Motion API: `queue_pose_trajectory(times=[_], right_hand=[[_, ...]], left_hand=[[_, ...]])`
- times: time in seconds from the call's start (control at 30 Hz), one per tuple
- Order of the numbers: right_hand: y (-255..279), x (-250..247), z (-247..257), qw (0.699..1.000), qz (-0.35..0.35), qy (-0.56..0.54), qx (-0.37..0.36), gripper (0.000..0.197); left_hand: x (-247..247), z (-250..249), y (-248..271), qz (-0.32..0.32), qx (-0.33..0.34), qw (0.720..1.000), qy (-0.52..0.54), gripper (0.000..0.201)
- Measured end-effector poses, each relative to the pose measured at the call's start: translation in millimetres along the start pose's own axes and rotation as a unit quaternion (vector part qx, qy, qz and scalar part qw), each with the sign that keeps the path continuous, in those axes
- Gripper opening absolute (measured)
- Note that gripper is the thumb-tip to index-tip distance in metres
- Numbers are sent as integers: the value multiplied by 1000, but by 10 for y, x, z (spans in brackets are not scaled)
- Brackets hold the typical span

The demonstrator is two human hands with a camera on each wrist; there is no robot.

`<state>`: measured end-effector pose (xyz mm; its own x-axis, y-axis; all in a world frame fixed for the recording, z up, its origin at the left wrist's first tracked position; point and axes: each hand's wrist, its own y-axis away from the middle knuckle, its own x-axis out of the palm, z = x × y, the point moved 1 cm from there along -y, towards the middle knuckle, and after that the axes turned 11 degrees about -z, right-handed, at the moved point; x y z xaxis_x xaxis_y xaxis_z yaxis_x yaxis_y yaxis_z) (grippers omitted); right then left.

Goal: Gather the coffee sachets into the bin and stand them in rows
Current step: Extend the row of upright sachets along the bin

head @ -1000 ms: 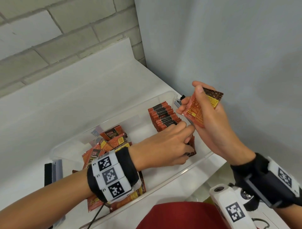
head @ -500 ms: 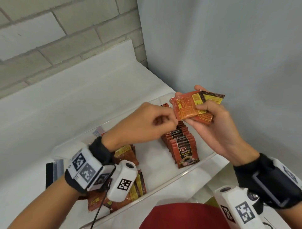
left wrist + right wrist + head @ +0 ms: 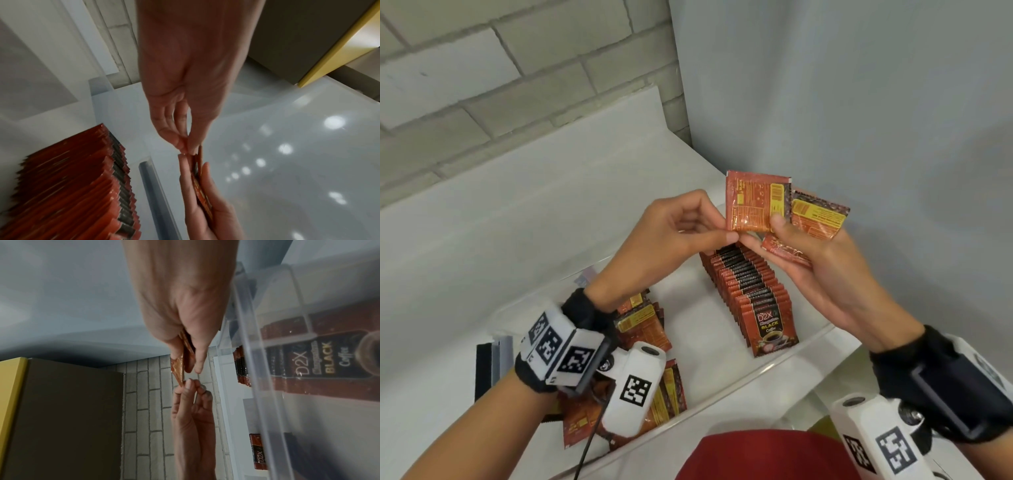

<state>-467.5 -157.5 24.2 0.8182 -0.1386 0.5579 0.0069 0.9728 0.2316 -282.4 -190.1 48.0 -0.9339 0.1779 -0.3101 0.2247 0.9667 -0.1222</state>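
Red sachets (image 3: 756, 202): I see two pinched above the bin (image 3: 784, 363).
Left hand (image 3: 674, 236): pinching one sachet's corner.
Right hand (image 3: 822, 267): gripping both.
Row (image 3: 750, 291): standing at 3 o'clock in bin.

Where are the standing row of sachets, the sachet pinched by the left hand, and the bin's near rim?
standing row of sachets (image 3: 748, 287), head view, top edges mid-row.
sachet pinched by the left hand (image 3: 755, 202), head view, printed back.
bin's near rim (image 3: 774, 368), head view, clear front edge.

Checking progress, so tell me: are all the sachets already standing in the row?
No: loose sachets lie flat in the bin, and the right hand holds more.
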Motion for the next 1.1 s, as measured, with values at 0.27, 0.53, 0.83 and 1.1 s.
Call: queue_pose_trajectory(times=[0.27, 0.53, 0.83, 1.1], right_hand=[[2, 5, -24, 998, -20, 50, -14, 31], [14, 58, 0, 999, 19, 50, -5, 41], [45, 68, 19, 995, 48, 60, 62, 40], [6, 23, -29, 994, 16, 106, 36, 29]], left_hand=[[-11, 3, 19, 45, -23, 998, 25, 47], [-50, -24, -9, -54, 62, 995, 64, 12], [-127, 72, -32, -25, 124, 990, 55, 21], [-135, -12, -13, 11, 51, 998, 47, 37]])
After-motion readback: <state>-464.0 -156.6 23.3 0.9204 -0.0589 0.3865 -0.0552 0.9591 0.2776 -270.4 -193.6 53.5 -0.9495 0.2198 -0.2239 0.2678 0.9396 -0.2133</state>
